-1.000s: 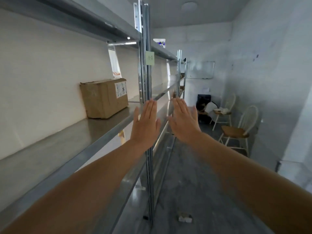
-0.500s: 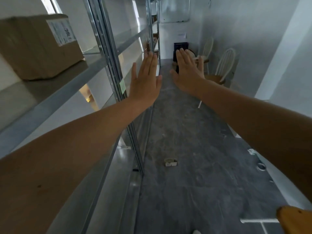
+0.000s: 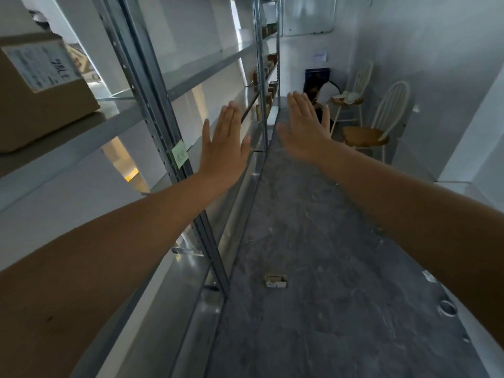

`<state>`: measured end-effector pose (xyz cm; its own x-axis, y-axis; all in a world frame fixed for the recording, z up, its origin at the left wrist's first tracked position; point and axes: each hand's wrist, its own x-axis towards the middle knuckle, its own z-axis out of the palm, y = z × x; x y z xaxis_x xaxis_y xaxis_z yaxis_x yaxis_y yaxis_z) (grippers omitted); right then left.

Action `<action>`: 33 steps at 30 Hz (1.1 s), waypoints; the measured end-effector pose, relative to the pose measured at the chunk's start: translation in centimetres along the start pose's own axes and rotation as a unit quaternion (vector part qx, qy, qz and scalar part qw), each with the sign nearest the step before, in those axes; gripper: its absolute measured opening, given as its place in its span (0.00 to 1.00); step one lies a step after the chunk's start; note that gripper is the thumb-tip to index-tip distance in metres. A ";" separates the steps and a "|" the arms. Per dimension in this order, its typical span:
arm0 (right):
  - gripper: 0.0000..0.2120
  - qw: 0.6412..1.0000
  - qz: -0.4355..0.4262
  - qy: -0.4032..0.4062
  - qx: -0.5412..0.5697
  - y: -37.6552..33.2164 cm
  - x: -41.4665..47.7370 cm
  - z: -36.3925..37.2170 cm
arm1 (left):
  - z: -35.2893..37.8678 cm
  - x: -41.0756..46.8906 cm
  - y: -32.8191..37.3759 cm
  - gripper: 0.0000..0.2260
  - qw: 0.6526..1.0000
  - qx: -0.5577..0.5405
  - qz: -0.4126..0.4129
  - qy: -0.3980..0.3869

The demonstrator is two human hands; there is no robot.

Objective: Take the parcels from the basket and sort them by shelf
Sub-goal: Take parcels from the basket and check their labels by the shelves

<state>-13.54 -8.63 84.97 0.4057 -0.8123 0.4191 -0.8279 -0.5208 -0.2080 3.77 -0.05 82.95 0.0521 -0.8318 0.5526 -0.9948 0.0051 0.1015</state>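
Note:
A brown cardboard parcel (image 3: 41, 91) with a white label stands on the metal shelf (image 3: 81, 137) at the upper left. Both arms are stretched forward over the aisle. My left hand (image 3: 223, 148) is held flat with straight fingers in front of the shelf upright, holding nothing. My right hand (image 3: 305, 129) is also flat and empty, a little further right over the floor. No basket is in view.
A green sticky note (image 3: 179, 157) hangs on the shelf upright (image 3: 152, 110). Small boxes (image 3: 268, 98) sit on far shelves. Two white chairs (image 3: 376, 126) stand at the far right. A small piece of debris (image 3: 276, 281) and a tape ring (image 3: 447, 306) lie on the grey floor.
The view has tipped down from the shelf level toward the floor and moved along the aisle. Both hands stay flat, and have spread slightly apart.

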 end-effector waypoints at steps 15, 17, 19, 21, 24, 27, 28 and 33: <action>0.33 0.998 0.001 -0.062 0.006 4.6 6.9 7.6 | 8.5 7.2 0.8 0.27 1.000 0.010 -0.020 0.000; 0.33 0.998 -0.007 -0.069 -0.002 4.3 8.2 8.7 | 9.7 8.3 0.0 0.27 1.000 0.006 -0.016 -0.005; 0.33 0.998 -0.009 -0.065 -0.008 4.2 9.5 9.6 | 10.9 9.8 -0.8 0.27 1.000 -0.003 -0.005 -0.009; 0.34 0.998 -0.006 -0.059 -0.017 4.5 11.0 10.3 | 11.9 11.7 -1.6 0.27 1.000 -0.010 0.006 -0.011; 0.34 0.998 0.007 -0.057 -0.025 5.6 13.7 10.6 | 13.3 15.2 -2.5 0.27 0.999 -0.038 0.014 -0.005; 0.34 0.996 0.045 -0.060 -0.038 7.0 16.4 10.8 | 14.7 18.1 -3.1 0.27 0.997 -0.071 0.018 0.000; 0.35 0.995 0.056 -0.063 -0.043 7.4 17.1 11.0 | 15.3 18.8 -3.2 0.27 0.997 -0.079 0.023 -0.002; 0.35 0.992 0.092 -0.055 -0.069 8.7 19.7 12.4 | 18.2 21.9 -4.4 0.27 0.994 -0.090 0.054 -0.009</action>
<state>-7.94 -32.45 80.49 0.2763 -0.9179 0.2846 -0.9340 -0.3262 -0.1453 7.70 -28.40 79.58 -0.0579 -0.8313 0.5529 -0.9625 0.1935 0.1901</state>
